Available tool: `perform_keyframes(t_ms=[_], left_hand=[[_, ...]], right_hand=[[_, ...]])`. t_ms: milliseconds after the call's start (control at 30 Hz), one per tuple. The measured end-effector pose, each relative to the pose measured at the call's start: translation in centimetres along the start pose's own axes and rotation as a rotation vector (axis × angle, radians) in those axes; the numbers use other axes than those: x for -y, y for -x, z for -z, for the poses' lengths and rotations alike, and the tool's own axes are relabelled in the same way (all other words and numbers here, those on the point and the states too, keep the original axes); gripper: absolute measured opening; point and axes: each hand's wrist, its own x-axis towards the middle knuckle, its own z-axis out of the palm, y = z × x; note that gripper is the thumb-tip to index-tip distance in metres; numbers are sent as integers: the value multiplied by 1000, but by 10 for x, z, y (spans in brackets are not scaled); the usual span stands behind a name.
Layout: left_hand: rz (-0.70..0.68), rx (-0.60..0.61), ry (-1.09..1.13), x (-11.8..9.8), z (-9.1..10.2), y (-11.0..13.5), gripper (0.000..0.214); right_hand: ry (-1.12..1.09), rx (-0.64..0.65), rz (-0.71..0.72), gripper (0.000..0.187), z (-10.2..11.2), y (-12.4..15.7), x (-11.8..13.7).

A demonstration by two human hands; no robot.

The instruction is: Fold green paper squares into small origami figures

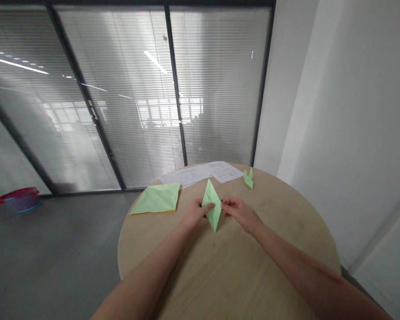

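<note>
A pale green sheet of origami paper (211, 195), folded into a long diamond, is held up over the round wooden table. My left hand (196, 210) grips its left side, with the thumb lying across the front face and the other fingers behind it. At the diamond's right corner, my right hand (237, 210) pinches the edge between thumb and forefinger. A small folded green paper figure (248, 178) with upright points sits at the back right. Flat on the left of the table lies a stack of green paper (158, 198) with a yellow-orange edge showing underneath.
Printed white sheets (224, 171) overlap at the far edge of the round table (270, 266). Behind it stands a glass partition (216, 89) with blinds and dark frames. A white wall (350, 133) rises on the right. A red and blue basket (20, 200) rests on the grey floor.
</note>
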Motion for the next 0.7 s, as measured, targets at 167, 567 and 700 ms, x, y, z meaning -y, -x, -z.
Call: perform_keyframes(t_ms=[167,567,700], left_hand=[[-47,7,-29,-4,-5,3,28],[-57,-14,-42,-1,-7,1,35],[-53,-2,-31,2,-6,0,37]], right_hand=[[218,-72,32,26,2,-4,-6],[464,-100,321,13,-8,11,13],[442,-71,335,17,-10,12,15]])
